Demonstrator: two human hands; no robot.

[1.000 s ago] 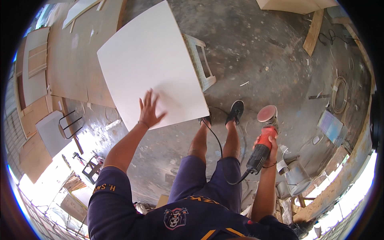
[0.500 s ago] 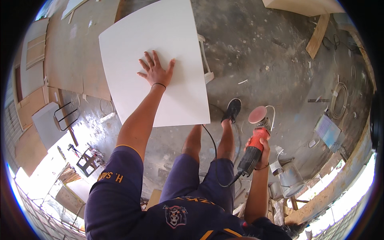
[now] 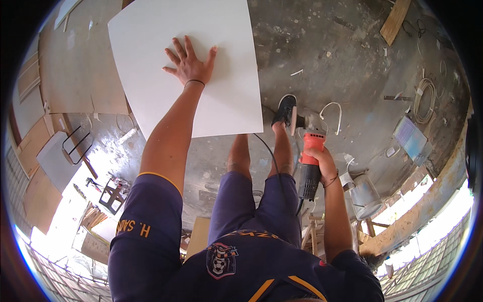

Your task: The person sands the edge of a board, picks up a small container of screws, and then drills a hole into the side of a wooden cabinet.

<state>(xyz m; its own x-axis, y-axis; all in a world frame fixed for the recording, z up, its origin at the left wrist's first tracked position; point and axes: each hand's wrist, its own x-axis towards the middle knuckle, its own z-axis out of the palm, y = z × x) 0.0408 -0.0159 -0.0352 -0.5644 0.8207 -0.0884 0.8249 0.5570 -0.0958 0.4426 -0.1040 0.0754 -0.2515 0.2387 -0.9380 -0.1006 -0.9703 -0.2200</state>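
Observation:
A large white board lies in front of me, and my left hand rests flat on it with the fingers spread. My right hand is wrapped round the body of a red and black angle grinder, held off to the right of the board. The grinder's sanding disc stands almost edge-on, its face toward the board and apart from it. A black cord shows between the board's near edge and my legs. Whether the disc spins cannot be made out.
A wooden plank, a coiled pale cable and a metal bucket are on the stained concrete floor to the right. Large brown sheets lie at the left, near a black metal frame.
The grinder has turned in my right hand, so its disc now faces left instead of showing its face upward. My left hand stays flat on the board; the whole view has shifted.

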